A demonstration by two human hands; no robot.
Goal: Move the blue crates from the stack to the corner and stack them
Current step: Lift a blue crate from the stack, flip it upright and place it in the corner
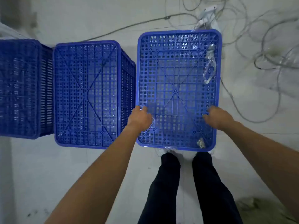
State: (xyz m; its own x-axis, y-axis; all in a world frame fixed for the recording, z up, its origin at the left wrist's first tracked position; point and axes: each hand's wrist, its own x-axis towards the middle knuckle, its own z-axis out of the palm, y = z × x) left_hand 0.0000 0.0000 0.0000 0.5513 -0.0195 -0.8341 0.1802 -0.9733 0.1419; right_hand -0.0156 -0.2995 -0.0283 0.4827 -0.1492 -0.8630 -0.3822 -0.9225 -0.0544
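Note:
Three blue perforated crates show their gridded faces from above. The nearest blue crate [178,75] is in front of my legs and hides my feet. A scrap of clear plastic [209,65] lies on it. My left hand [140,119] grips its left rim, fingers curled over the edge. My right hand [217,117] presses on the grid near the right rim, fingers hooked into the holes. A second crate [87,94] stands just to the left, its side wall visible. A third crate [17,88] is at the far left.
Grey cables [258,65] loop over the pale floor to the right and behind the crates. A white power strip [207,15] lies at the top right. My dark trouser legs [186,188] are below the held crate. A grey wall edge [6,175] runs along the left.

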